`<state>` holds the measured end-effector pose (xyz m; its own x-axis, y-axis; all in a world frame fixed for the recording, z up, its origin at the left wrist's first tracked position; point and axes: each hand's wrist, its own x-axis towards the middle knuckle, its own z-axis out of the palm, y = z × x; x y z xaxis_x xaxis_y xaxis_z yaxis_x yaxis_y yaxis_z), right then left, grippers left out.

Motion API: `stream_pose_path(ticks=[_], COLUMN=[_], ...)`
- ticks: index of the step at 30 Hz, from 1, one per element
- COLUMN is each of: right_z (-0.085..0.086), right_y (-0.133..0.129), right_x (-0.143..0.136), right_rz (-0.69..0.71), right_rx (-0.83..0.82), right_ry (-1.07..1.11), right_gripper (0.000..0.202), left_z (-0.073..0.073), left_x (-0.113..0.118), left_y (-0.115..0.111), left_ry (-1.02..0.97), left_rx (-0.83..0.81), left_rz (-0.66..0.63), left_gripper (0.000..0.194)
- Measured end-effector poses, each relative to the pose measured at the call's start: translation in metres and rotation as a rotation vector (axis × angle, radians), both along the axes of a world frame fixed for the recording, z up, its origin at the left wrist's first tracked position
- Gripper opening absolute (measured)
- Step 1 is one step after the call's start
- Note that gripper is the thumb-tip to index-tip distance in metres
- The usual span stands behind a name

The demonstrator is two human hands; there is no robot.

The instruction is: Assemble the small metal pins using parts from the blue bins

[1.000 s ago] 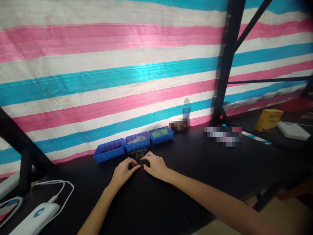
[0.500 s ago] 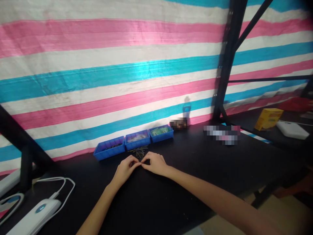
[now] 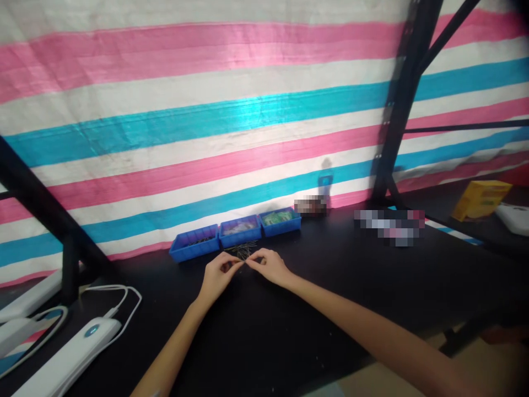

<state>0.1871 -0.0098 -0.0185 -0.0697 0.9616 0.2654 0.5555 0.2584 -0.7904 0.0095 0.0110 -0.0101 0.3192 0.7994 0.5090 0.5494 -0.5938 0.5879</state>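
Observation:
Over the black table [image 3: 264,325], my left hand [image 3: 219,271] and my right hand [image 3: 270,266] meet at the fingertips. Both are closed in a pinch; whatever sits between the fingers is too small to make out. Just beyond the fingertips lies a loose pile of thin metal pins [image 3: 244,250]. Behind the pile stands a row of blue bins: the left bin [image 3: 194,251] has dark thin pieces in it, the middle bin [image 3: 240,238] holds clear or whitish pieces, and the right bin [image 3: 281,227] contains green pieces.
A white power strip [image 3: 74,353] with a cable lies at the left. Black frame posts [image 3: 399,110] rise on both sides before a striped tarp [image 3: 231,149]. To the right are blurred-out items [image 3: 390,225], and farther off a yellow box [image 3: 481,198].
My view has shifted a little to the left, so most things appear farther right. Both hands stay pinched together near the pins.

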Motion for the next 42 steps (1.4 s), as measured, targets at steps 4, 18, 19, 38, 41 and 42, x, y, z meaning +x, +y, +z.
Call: stream_pose_path(ticks=[4,18,19,38,41,42], right_z=[-0.002,-0.002,-0.002,-0.011,-0.010,-0.009], right_y=[-0.002,-0.005,-0.004,0.011,0.010,0.009], right_x=[-0.001,-0.002,-0.002,0.000,0.000,0.000], right_rz=[0.045,0.078,0.074,0.056,0.063,0.067], right_rx=[0.060,0.071,0.064,-0.027,-0.028,-0.028], right_ry=[-0.058,-0.140,-0.130,0.201,0.198,0.188], right_gripper=[0.021,0.019,0.019,0.033,0.036,0.036], left_z=[0.000,-0.004,-0.004,0.005,0.007,0.007], left_x=[0.002,0.003,0.003,0.003,0.002,0.002], left_y=[-0.001,0.000,-0.001,-0.006,-0.005,-0.004], left_ry=[-0.097,-0.055,-0.053,0.067,-0.017,-0.061], left_rx=[-0.005,-0.038,-0.043,-0.087,-0.157,-0.189], left_rz=[0.031,-0.048,-0.040,-0.089,-0.053,-0.048], left_gripper=[0.024,0.025,0.025,0.025,0.026,0.027])
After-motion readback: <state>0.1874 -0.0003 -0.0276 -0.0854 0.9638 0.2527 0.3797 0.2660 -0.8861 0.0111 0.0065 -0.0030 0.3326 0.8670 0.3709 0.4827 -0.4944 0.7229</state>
